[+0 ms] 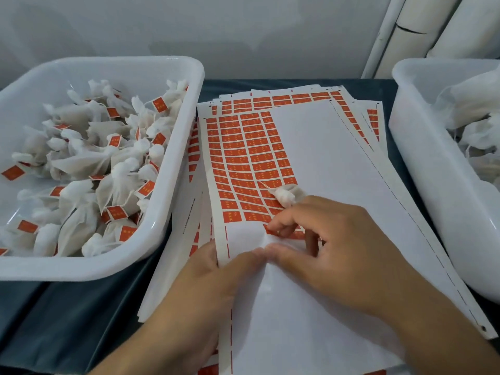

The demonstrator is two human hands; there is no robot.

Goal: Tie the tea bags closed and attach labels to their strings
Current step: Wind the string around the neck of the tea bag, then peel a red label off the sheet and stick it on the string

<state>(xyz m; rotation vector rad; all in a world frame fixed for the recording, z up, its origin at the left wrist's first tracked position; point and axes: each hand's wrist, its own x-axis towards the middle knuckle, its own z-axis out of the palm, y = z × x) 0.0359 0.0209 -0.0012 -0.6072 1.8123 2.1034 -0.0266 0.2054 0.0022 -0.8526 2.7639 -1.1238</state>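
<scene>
A label sheet (243, 158) with rows of red labels lies on top of a stack in the middle, much of it peeled bare white. My left hand (194, 288) pinches the sheet's near left edge, thumb on top. My right hand (338, 239) holds a white tea bag (288, 194) tucked under its fingers, with the bag's gathered top sticking out to the upper left. The thumb and forefinger of that hand pick at a red label (273, 231) in the lowest remaining row. The bag's string is too thin to follow.
A white tub (173, 185) on the left holds several tied tea bags with red labels (81, 163). Another white tub (422, 158) on the right holds unlabelled white bags (473, 125). More label sheets fan out beneath, on a dark tablecloth (67, 320).
</scene>
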